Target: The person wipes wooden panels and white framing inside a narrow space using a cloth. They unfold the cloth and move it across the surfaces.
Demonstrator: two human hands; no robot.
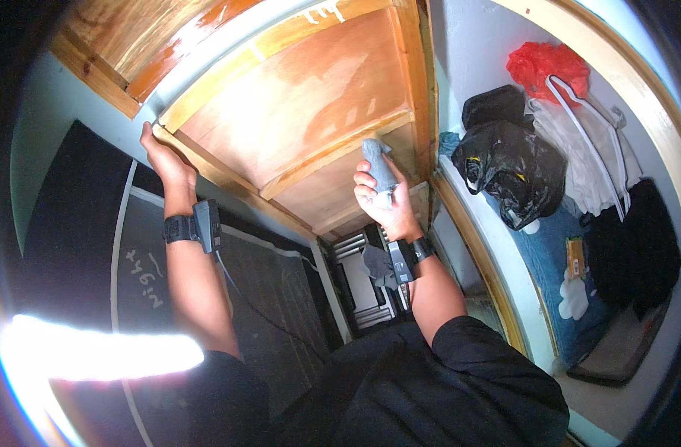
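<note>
My left hand (171, 162) is raised to the lower left corner of a wooden panel door (303, 112), gripping its edge; some fingers are hidden there. The panel is pale brown, with a lighter frame and crossbar and shiny patches. In front of it, my right hand (385, 195) is closed around a grey bundled cloth (380, 165), whose top end sticks up above the fingers. A whitish end shows near the palm. Both wrists wear a black strap with a small dark box.
To the right, a shelf recess holds a black plastic bag (515, 175), a red bag (549, 68), a white hanger (590, 145), dark cloth (635, 246) and blue fabric (553, 264). A dark board (270, 290) stands left. Bright glare covers the lower left.
</note>
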